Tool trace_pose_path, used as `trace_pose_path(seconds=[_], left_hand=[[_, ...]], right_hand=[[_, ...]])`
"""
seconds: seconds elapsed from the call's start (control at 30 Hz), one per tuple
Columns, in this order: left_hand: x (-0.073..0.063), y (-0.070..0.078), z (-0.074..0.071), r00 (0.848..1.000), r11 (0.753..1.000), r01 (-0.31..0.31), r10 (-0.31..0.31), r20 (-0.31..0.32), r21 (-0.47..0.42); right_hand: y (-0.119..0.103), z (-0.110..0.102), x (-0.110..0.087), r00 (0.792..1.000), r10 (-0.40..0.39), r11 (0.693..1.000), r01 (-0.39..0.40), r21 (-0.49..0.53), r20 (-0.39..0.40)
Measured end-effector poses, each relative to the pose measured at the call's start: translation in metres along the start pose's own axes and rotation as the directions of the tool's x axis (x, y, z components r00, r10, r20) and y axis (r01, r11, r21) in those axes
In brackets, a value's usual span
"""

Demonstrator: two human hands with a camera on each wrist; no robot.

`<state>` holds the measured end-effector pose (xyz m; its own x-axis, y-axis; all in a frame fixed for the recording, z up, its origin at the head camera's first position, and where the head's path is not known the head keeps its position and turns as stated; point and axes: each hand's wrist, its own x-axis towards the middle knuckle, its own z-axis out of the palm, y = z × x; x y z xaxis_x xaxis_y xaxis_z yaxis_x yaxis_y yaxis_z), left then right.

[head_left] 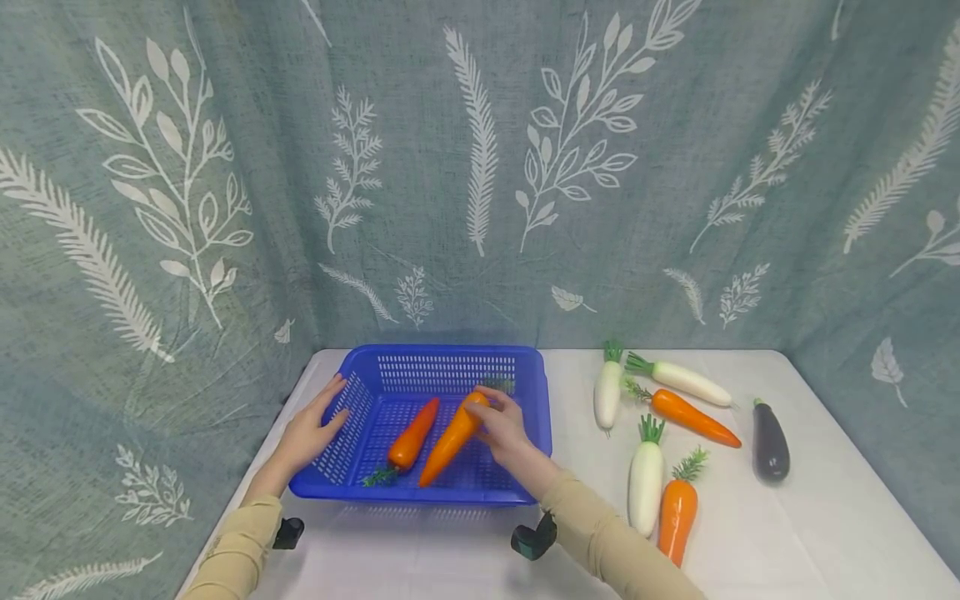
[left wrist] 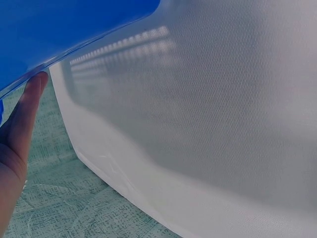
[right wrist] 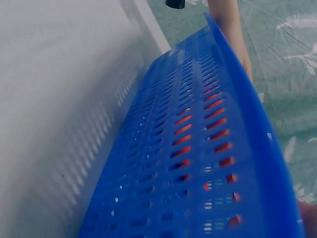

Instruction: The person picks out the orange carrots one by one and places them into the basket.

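One carrot (head_left: 450, 446) pinched in a blue basket (head_left: 420, 496)

Gripped by its thick end, between thumb and fingers of the right hand (head_left: 506, 429). Thick end far and right, tip near and left, within the basket's outline; cannot tell whether the tip touches the bottom. Just left of it, lying in the basket, a redder carrot (head_left: 408, 442), leaves near, tip far. By the basket's left wall, the left hand (head_left: 307, 433), fingers straight and spread; in the left wrist view, a fingertip at the basket's edge. Through the slots in the right wrist view, orange showing.

Right of the basket, on a white table (head_left: 585, 458): a far radish (head_left: 608, 392), leaves far; a crosswise radish (head_left: 690, 382), leaves left; just nearer, a crosswise carrot (head_left: 690, 417). Nearest, side by side, a near radish (head_left: 646, 487) and a near carrot (head_left: 678, 521). Farther right, apart, an eggplant (head_left: 770, 442). At the far side, a leaf-print curtain (head_left: 420, 167).
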<state>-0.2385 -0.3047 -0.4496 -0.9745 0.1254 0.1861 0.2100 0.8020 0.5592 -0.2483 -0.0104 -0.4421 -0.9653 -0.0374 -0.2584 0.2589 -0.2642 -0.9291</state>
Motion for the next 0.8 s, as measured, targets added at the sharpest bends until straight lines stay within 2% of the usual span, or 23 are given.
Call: trace_pose_path(seconds=[0.2, 0.37, 0.57, 0.8], left_hand=[[-0.001, 0.003, -0.001, 1.000, 1.000, 0.010, -0.010, 0.006, 0.001], [0.000, 0.003, 0.000, 1.000, 1.000, -0.004, 0.004, -0.007, 0.001], [0.001, 0.002, 0.000, 1.000, 1.000, 0.015, -0.015, 0.015, 0.001], [-0.001, 0.000, -0.001, 1.000, 1.000, 0.013, -0.013, 0.011, 0.011]], right_hand=[[0.008, 0.012, 0.003, 0.998, 0.001, 1.000, -0.001, 0.003, -0.058], [0.014, 0.021, 0.005, 0.995, -0.010, 1.000, 0.008, -0.024, -0.101], [0.020, 0.032, 0.008, 0.987, -0.007, 0.998, -0.004, -0.061, -0.163], [0.025, 0.042, 0.010, 0.977, -0.064, 0.982, 0.025, -0.189, -0.204]])
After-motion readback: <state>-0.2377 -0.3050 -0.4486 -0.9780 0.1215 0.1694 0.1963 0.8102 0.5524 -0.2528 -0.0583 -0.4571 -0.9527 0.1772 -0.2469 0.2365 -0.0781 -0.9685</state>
